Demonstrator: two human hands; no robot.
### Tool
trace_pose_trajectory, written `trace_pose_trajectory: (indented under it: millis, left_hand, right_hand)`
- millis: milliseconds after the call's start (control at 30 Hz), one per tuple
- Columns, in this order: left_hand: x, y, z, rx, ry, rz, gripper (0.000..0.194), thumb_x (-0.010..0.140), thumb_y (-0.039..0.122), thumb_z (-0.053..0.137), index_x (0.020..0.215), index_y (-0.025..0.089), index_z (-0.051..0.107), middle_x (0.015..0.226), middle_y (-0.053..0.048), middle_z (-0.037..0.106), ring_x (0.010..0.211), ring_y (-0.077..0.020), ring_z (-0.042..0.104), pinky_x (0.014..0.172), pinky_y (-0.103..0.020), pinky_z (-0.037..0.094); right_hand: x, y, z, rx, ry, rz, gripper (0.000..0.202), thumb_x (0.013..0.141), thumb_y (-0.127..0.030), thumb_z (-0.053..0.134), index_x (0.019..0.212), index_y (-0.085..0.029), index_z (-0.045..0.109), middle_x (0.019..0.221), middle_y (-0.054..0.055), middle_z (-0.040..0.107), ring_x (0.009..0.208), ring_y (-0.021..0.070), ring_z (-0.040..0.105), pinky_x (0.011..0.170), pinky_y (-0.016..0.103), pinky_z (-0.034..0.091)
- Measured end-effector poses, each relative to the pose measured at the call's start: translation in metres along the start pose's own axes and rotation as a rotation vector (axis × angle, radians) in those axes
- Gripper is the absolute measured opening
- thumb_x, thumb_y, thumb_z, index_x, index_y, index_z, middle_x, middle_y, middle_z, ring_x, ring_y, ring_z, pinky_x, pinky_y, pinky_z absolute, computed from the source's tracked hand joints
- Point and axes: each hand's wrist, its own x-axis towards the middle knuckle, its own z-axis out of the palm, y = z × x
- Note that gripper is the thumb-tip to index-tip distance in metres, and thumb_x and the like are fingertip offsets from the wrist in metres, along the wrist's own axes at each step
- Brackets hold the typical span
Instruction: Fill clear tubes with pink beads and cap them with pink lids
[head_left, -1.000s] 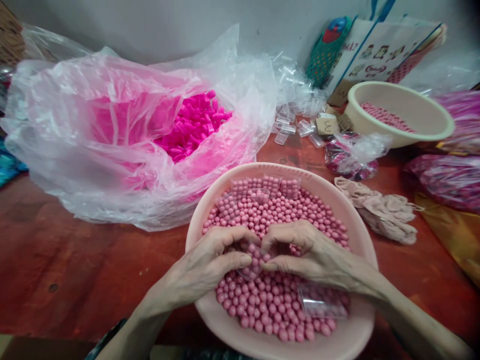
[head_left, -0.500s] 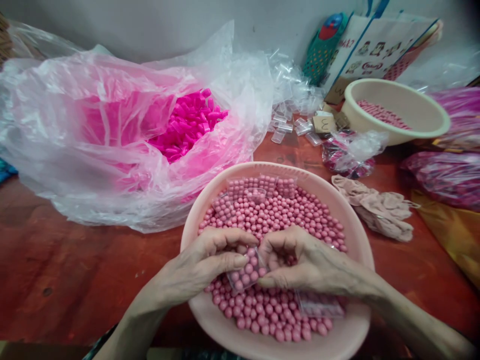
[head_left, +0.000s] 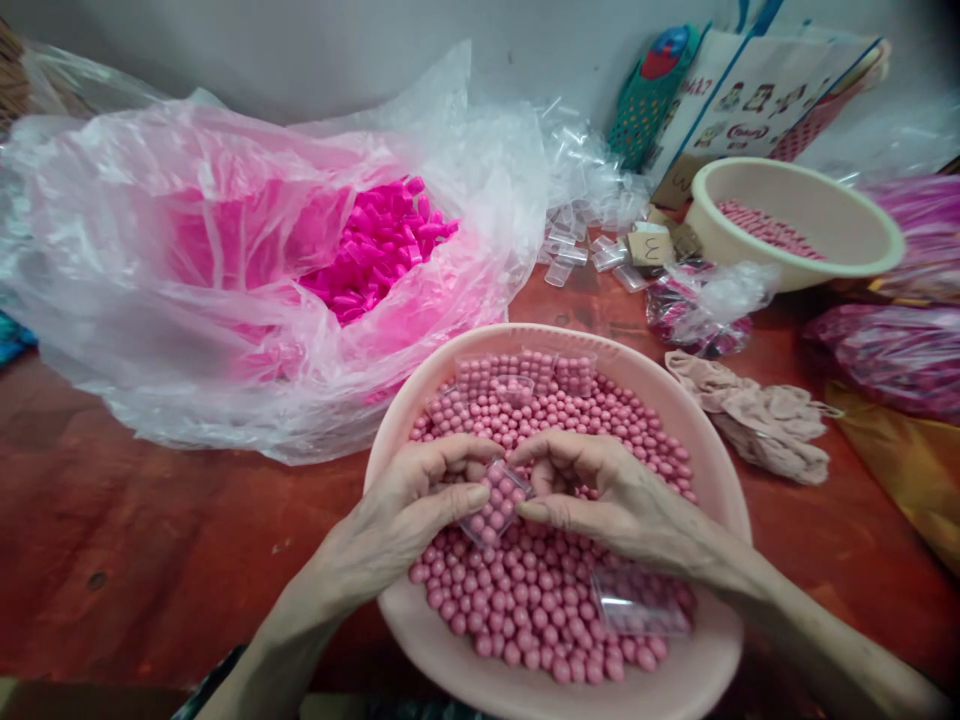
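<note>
A pink basin (head_left: 420, 640) holds a mass of loose pink beads (head_left: 525, 610). Above them, my left hand (head_left: 431, 490) pinches the left side of a small clear case (head_left: 495, 505) filled with pink beads. The fingertips of my right hand (head_left: 592, 490) close on the case's right edge. The case is tilted, one corner towards me. Several bead-filled clear cases (head_left: 517, 372) rest at the basin's far side. An empty-looking clear case (head_left: 637, 605) lies on the beads below my right wrist.
A big plastic bag (head_left: 247, 250) of magenta pieces (head_left: 382, 240) stands left. Behind are loose clear cases (head_left: 566, 250) and a cream bowl (head_left: 862, 235). Crumpled cloth (head_left: 757, 415), a small tied bag (head_left: 705, 305) and a purple-filled bag (head_left: 892, 355) lie right on the red table (head_left: 187, 560).
Both hands have risen slightly away from me with the bead-filled case. More of the clear case under my right wrist now shows.
</note>
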Motion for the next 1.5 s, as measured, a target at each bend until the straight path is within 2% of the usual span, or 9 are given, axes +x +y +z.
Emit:
trace_pose_trajectory:
  millis: [133,267,500,700,867,1000,1233,1333,1500]
  left_hand:
    - [0.002,0.002,0.004,-0.005,0.044,0.047,0.036,0.079,0.013,0.06,0.115,0.016,0.056,0.09,-0.004,0.065,0.079,-0.0152,0.064,0.075,-0.029,0.052]
    - [0.002,0.002,0.005,0.056,0.045,0.096,0.041,0.077,0.01,0.061,0.116,0.018,0.057,0.096,-0.003,0.064,0.084,-0.015,0.063,0.077,-0.027,0.052]
    - [0.005,-0.007,0.004,0.27,0.119,0.263,0.037,0.078,0.009,0.061,0.114,0.02,0.059,0.111,-0.004,0.065,0.093,-0.0169,0.063,0.088,-0.03,0.05]
    - [0.005,-0.008,0.006,0.473,0.335,0.387,0.035,0.078,0.009,0.06,0.111,0.021,0.061,0.106,-0.002,0.066,0.1,-0.0178,0.06,0.094,-0.031,0.045]
    - [0.001,-0.014,0.004,0.607,0.26,0.375,0.037,0.081,0.013,0.061,0.115,0.025,0.059,0.118,-0.002,0.062,0.113,-0.0209,0.054,0.102,-0.037,0.038]
    - [0.002,-0.014,0.003,0.599,0.164,0.336,0.026,0.085,0.018,0.058,0.109,0.025,0.061,0.104,0.001,0.066,0.1,-0.0182,0.059,0.093,-0.033,0.044]
    - [0.004,-0.007,0.009,0.56,0.238,0.385,0.029,0.082,0.01,0.06,0.109,0.023,0.061,0.101,0.002,0.068,0.095,-0.0141,0.062,0.086,-0.024,0.046]
    - [0.0,-0.007,0.01,0.622,0.32,0.473,0.019,0.083,0.011,0.06,0.099,0.021,0.062,0.091,0.003,0.068,0.085,-0.0123,0.064,0.079,-0.021,0.047]
    - [-0.006,-0.012,0.002,0.976,0.641,0.566,0.01,0.084,0.016,0.058,0.094,0.015,0.061,0.083,-0.002,0.066,0.072,-0.0167,0.062,0.068,-0.028,0.046]
  right_hand:
    - [0.0,0.003,0.003,-0.042,0.066,-0.003,0.028,0.084,-0.035,0.064,0.106,-0.019,0.057,0.082,-0.001,0.062,0.071,0.0124,0.056,0.066,0.025,0.043]
    - [0.002,0.005,0.006,-0.123,0.092,-0.1,0.018,0.083,-0.032,0.065,0.097,-0.019,0.062,0.088,0.0,0.065,0.079,0.0145,0.059,0.074,0.027,0.043]
    - [0.004,0.003,0.008,-0.128,0.139,-0.197,0.01,0.084,-0.022,0.064,0.092,-0.018,0.062,0.089,-0.001,0.066,0.081,0.0126,0.06,0.074,0.023,0.043]
    - [0.004,0.004,0.011,-0.326,0.259,-0.324,0.007,0.086,-0.014,0.059,0.092,-0.014,0.062,0.085,0.003,0.063,0.078,0.013,0.057,0.07,0.024,0.042]
    - [0.002,0.002,0.008,-0.291,0.261,-0.192,0.004,0.084,-0.018,0.063,0.086,-0.015,0.062,0.079,0.0,0.062,0.073,0.0134,0.056,0.067,0.026,0.041]
    - [0.002,0.002,0.01,-0.209,0.196,-0.174,0.005,0.084,-0.018,0.064,0.088,-0.016,0.063,0.082,-0.001,0.065,0.076,0.0133,0.059,0.069,0.025,0.042]
    - [0.007,0.001,0.017,-0.156,0.228,-0.181,0.011,0.082,-0.016,0.065,0.093,-0.016,0.065,0.087,0.001,0.068,0.081,0.0148,0.062,0.075,0.026,0.045]
    - [0.009,-0.003,0.014,-0.18,0.239,-0.215,0.018,0.082,-0.014,0.065,0.099,-0.017,0.063,0.089,0.001,0.068,0.081,0.014,0.063,0.074,0.024,0.046]
    - [-0.016,-0.005,-0.016,-0.391,0.263,-0.061,0.023,0.083,-0.028,0.065,0.104,-0.022,0.061,0.092,0.001,0.067,0.08,0.0155,0.061,0.072,0.025,0.047]
